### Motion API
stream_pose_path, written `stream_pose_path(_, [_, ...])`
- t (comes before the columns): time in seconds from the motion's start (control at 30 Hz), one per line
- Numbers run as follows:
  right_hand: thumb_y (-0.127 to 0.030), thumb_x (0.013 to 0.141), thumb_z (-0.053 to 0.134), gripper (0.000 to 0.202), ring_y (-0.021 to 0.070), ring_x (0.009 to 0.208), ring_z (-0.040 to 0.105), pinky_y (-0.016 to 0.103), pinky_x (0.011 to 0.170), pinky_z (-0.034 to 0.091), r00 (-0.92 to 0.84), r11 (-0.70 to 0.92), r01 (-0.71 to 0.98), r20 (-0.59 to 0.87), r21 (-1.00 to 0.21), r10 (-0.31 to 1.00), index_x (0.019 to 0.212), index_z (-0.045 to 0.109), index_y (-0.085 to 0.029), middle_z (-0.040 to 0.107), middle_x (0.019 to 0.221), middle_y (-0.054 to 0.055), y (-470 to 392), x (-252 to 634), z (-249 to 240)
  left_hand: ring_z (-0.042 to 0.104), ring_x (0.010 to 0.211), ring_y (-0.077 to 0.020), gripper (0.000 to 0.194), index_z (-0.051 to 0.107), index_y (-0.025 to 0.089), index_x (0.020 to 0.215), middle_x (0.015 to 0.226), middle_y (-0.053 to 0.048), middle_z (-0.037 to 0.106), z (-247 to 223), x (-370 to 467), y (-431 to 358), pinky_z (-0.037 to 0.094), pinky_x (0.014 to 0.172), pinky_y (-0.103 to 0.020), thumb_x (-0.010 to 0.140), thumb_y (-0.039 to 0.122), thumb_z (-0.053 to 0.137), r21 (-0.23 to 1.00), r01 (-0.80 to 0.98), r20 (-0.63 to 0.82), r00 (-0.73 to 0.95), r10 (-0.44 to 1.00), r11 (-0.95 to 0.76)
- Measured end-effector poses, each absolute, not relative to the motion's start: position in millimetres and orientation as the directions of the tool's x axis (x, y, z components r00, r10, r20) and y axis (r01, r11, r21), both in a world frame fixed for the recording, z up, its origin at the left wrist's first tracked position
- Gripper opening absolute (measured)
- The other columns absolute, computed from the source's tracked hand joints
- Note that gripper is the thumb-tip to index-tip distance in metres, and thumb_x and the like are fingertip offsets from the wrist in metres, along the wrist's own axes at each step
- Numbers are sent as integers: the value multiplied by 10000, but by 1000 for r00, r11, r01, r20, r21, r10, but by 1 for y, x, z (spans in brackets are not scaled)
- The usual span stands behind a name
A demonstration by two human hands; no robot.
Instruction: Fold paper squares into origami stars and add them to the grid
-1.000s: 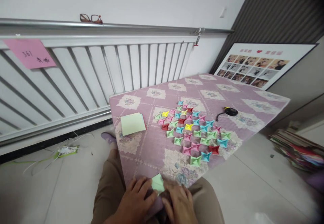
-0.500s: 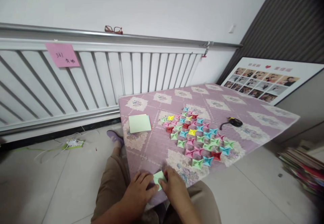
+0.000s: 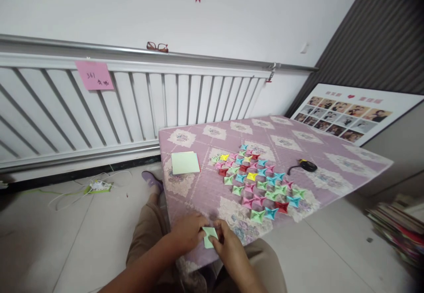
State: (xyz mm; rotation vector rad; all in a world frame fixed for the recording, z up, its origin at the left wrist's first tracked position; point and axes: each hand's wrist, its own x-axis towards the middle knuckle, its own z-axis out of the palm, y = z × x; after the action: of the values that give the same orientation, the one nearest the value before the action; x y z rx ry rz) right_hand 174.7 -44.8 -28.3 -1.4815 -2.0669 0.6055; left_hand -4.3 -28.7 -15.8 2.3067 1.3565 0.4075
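Note:
A small folded piece of light green paper [image 3: 209,238] is held between my two hands at the table's near edge. My left hand [image 3: 189,231] grips its left side, thumb and fingertips at the upper left corner, slightly blurred. On the right side, my right hand [image 3: 228,239] pinches the paper with its thumb on top. Several folded paper stars [image 3: 251,177] in green, pink, blue, red and yellow lie in rows beyond my right hand. A stack of square paper [image 3: 185,163], pale green on top, lies further back on the left.
A purple patterned cloth covers the table [image 3: 205,196]. A black coiled cable or tape [image 3: 308,165] lies at right. Behind stands a white radiator [image 3: 179,94] with glasses [image 3: 157,46] on its pipe. A power strip [image 3: 101,187] is on the floor; a photo board [image 3: 344,112] leans at right.
My left hand has shifted from lying along the paper's left edge to gripping its upper left corner. The paper has turned more upright. The view has tilted up slightly.

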Motion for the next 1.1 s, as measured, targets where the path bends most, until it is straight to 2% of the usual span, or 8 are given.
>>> stream_pose_path(0.1, [-134, 732, 523, 245, 167, 657, 597, 248, 604, 457, -266, 345, 692, 220, -634, 938, 970, 537, -193, 598, 699, -16, -47, 176, -25, 564, 783, -149, 77, 628, 196, 806, 819, 3, 622, -11, -5, -23, 406, 694, -238, 821, 190, 552, 491, 742, 16, 516, 856, -456])
stream_pose_path(0.2, [-95, 729, 530, 144, 177, 722, 580, 269, 660, 456, -312, 417, 681, 276, -603, 909, 815, 549, -209, 589, 743, 5, -48, 177, -19, 549, 776, -135, 72, 607, 187, 814, 821, 5, 604, -9, -7, -24, 390, 667, -227, 839, 174, 541, 478, 751, 30, 503, 864, -455])
stream_pose_path(0.3, [-59, 753, 518, 152, 184, 746, 557, 282, 675, 437, -373, 488, 695, 315, -528, 873, 722, 531, -207, 567, 748, 16, -45, 175, -18, 533, 844, -146, 79, 594, 189, 854, 896, -10, 587, -10, -9, -28, 389, 722, -247, 870, 166, 520, 446, 763, 68, 492, 868, -468])
stream_pose_path(0.47, [28, 679, 540, 246, 212, 797, 526, 333, 735, 410, -394, 519, 796, 385, -312, 834, 751, 564, -206, 579, 799, 27, -43, 172, -30, 479, 840, -195, 130, 556, 198, 816, 869, -16, 565, -27, -12, -41, 366, 753, -327, 923, 240, 497, 141, 791, 289, 542, 789, -595])
stream_pose_path(0.6, [17, 672, 580, 250, 213, 784, 519, 337, 736, 406, -429, 534, 802, 367, -265, 826, 760, 581, -217, 584, 791, 17, -51, 172, -40, 449, 777, -195, 154, 533, 198, 800, 804, -12, 529, -44, -14, -52, 338, 716, -341, 937, 238, 475, 50, 783, 375, 560, 738, -620])
stream_pose_path(0.77, [0, 707, 595, 281, 213, 856, 540, 352, 799, 416, -463, 563, 724, 325, -397, 824, 885, 591, -218, 607, 891, 26, -61, 177, -36, 444, 780, -194, 137, 530, 197, 796, 809, -13, 526, -50, -15, -59, 323, 714, -342, 924, 243, 510, 83, 793, 338, 547, 766, -603])
stream_pose_path(0.93, [-3, 698, 626, 282, 209, 892, 551, 346, 812, 421, -455, 552, 696, 314, -458, 834, 866, 597, -228, 627, 949, 22, -61, 179, -34, 461, 813, -197, 104, 560, 205, 808, 846, -11, 555, -44, -16, -65, 325, 734, -353, 904, 243, 544, 160, 826, 230, 501, 834, -541])
stream_pose_path(1.1, [-44, 711, 678, 256, 209, 895, 557, 352, 820, 416, -453, 547, 677, 307, -493, 837, 861, 621, -243, 633, 944, 14, -60, 179, -32, 481, 872, -198, 28, 605, 220, 843, 892, -7, 586, -37, -17, -71, 330, 778, -359, 859, 210, 585, 337, 818, 201, 422, 884, -467])
